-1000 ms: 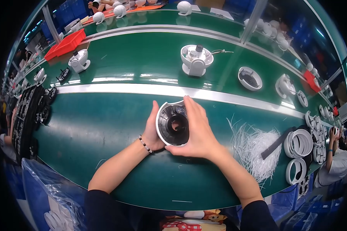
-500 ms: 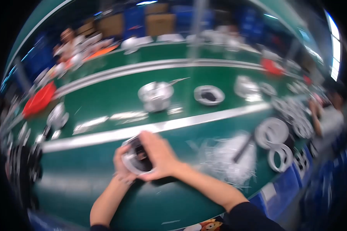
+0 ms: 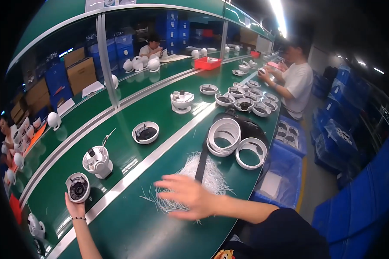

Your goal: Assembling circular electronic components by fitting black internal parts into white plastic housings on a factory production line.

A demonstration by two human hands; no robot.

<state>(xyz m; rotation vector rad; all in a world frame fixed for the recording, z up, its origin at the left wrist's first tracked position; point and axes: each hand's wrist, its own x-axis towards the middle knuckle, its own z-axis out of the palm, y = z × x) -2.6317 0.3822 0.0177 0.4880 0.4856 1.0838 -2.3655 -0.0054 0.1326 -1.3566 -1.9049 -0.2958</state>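
Note:
At the left, my left hand (image 3: 75,208) grips the lower edge of a white round housing (image 3: 78,188) with a black ring-shaped part inside, over the green conveyor. My right hand (image 3: 188,197) is empty, its fingers spread and slightly blurred, above a pile of thin white plastic strips (image 3: 212,172). A dark flat bar (image 3: 201,166) lies across that pile. Just beyond my left hand stands a white camera-like unit (image 3: 97,160) with a wire sticking up. Farther along sits a white bowl-shaped housing (image 3: 145,133) with black parts in it.
White rings (image 3: 223,136) are stacked at the bench's right side, beside a single ring (image 3: 251,153). Several housings (image 3: 244,104) stand beyond them. Blue bins (image 3: 285,183) line the right edge. A co-worker (image 3: 296,82) works farther up; a red tray (image 3: 207,63) lies across the belt.
My view has swung to the right. The housing, earlier between both hands, is now in my left hand alone at the left; my right hand has come off it and reached over the strips.

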